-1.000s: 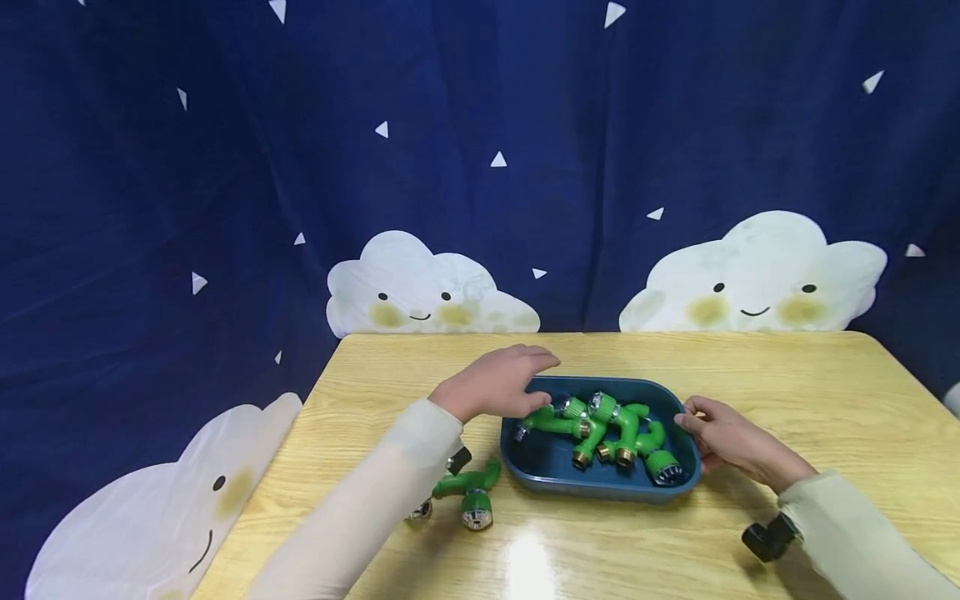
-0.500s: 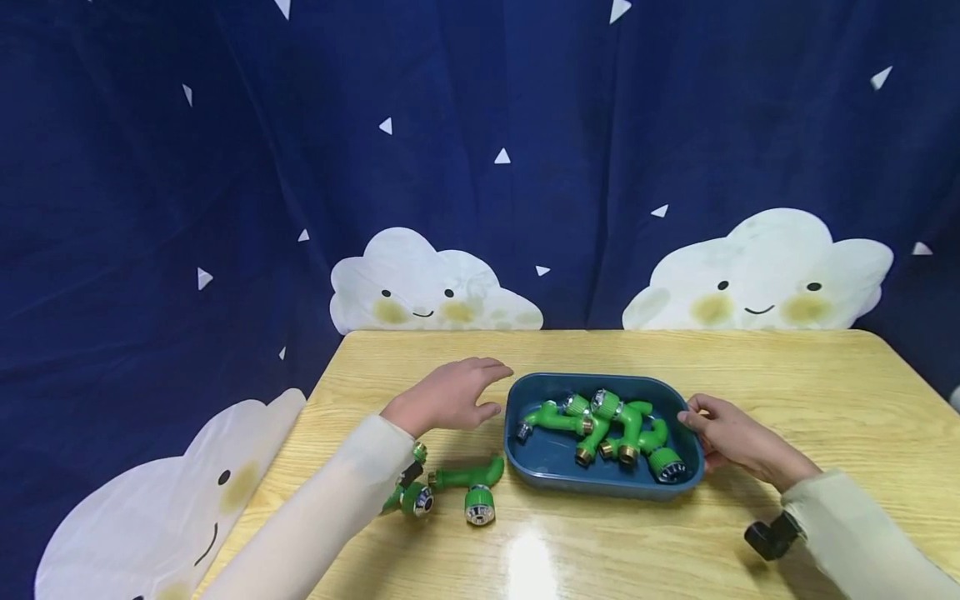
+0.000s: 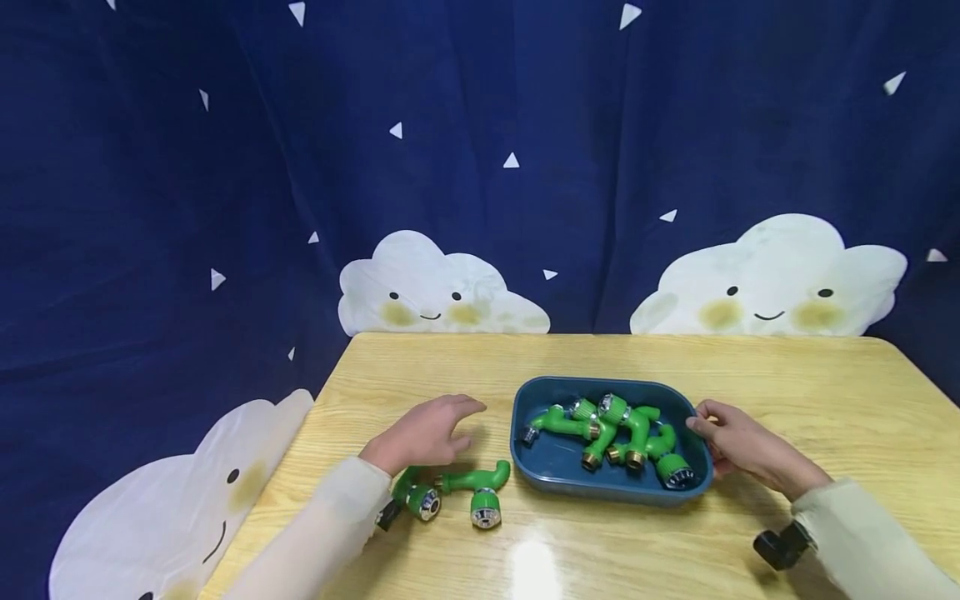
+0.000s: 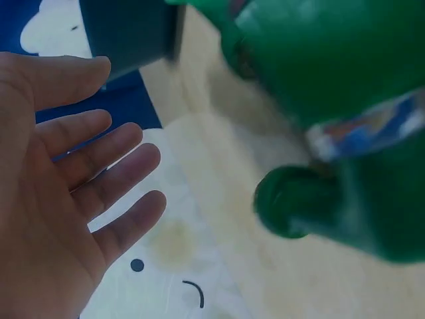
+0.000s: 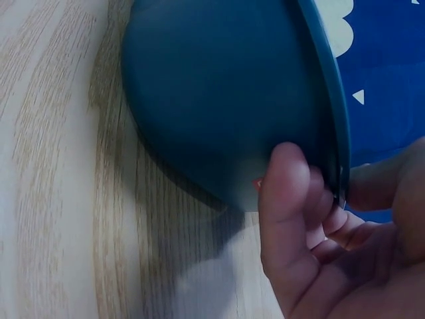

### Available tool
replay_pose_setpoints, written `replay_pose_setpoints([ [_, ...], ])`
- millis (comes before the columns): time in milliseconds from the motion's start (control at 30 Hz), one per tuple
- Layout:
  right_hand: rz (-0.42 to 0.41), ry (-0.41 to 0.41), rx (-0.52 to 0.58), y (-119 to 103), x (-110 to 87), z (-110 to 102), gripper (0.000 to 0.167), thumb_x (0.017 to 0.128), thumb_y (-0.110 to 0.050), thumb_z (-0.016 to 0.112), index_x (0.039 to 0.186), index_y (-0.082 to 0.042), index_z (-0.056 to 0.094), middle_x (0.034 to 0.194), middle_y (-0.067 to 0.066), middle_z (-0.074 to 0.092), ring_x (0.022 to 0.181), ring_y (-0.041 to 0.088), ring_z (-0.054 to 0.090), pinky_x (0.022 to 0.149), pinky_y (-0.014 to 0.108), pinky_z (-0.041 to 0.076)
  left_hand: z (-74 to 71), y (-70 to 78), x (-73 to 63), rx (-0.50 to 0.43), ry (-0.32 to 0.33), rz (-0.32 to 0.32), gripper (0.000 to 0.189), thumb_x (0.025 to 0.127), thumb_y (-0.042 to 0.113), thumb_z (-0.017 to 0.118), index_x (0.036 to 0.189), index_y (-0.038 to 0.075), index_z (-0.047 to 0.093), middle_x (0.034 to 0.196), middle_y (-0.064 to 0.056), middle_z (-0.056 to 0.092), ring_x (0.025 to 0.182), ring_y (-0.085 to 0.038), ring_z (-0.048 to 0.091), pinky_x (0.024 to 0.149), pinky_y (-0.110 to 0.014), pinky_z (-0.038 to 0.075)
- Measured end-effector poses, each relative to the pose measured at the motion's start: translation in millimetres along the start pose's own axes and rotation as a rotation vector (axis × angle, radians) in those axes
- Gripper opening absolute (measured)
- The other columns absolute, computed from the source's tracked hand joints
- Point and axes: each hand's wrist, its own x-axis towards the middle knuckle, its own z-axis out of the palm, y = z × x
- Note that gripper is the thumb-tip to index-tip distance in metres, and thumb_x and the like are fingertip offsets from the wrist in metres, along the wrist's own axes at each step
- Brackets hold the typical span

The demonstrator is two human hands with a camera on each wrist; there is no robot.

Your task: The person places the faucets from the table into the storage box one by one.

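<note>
My left hand (image 3: 420,433) hovers left of a dark blue plastic bin, its fingers extended and holding nothing. Just below it on the table lie two green taps with chrome-ended knobs: one tap (image 3: 486,492) in plain sight, the other (image 3: 422,498) partly behind the sleeve. In the left wrist view the palm (image 4: 53,199) faces the camera, and a green tap (image 4: 372,193) looms large and blurred. My right hand (image 3: 746,437) grips the right end of the bin (image 3: 600,489). The right wrist view shows the rim pinched between thumb and fingers (image 5: 287,206).
Inside the bin several green taps (image 3: 636,429) with brass threaded ends lie in a loose heap. The bin stands on a light wood table (image 3: 795,367). Behind it hangs a dark blue curtain (image 3: 450,125) printed with clouds and white triangles.
My left hand has moved left and nearer from over the bin's left end to above the taps on the table. The right hand keeps its grip on the bin.
</note>
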Motion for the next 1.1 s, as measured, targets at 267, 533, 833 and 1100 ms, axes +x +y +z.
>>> replay_pose_setpoints([
  [267,-0.011,-0.003,-0.017,2,-1.6,-3,0.023,0.108,-0.019,0.035,0.095,0.000,0.039,0.070,0.001,0.046,0.061,0.013,0.056,0.055,0.031,0.053,19.0,11.3,-1.7,-0.075,-0.153,0.159,0.064,0.084,0.039,0.075,0.140,0.014,0.057,0.133,-0.001,0.063,0.116,-0.015,0.062,0.100,-0.030,0.050],
  [533,-0.003,0.001,-0.019,3,0.4,-1,0.022,0.108,-0.018,0.036,0.094,-0.002,0.039,0.067,0.000,0.041,0.060,0.012,0.052,0.055,0.030,0.053,27.1,14.6,-3.3,-0.195,-0.239,0.163,0.075,0.077,0.049,0.082,0.139,0.015,0.058,0.128,0.003,0.065,0.106,-0.007,0.060,0.089,-0.016,0.048],
  [833,0.008,-0.001,-0.013,3,-0.2,-2,0.022,0.108,-0.018,0.036,0.094,-0.002,0.039,0.068,0.000,0.041,0.060,0.012,0.052,0.055,0.030,0.053,28.9,14.4,-5.2,-0.172,-0.242,0.193,0.071,0.076,0.049,0.082,0.137,0.020,0.061,0.127,0.003,0.065,0.106,-0.007,0.059,0.086,-0.016,0.047],
  [1100,0.017,0.012,-0.039,1,-0.3,-1,0.021,0.108,-0.019,0.036,0.096,-0.001,0.040,0.068,0.001,0.042,0.060,0.014,0.054,0.055,0.032,0.053,31.0,8.7,-2.3,-0.237,-0.219,0.135,0.070,0.078,0.044,0.082,0.137,0.013,0.060,0.115,0.005,0.063,0.093,-0.004,0.054,0.082,-0.017,0.047],
])
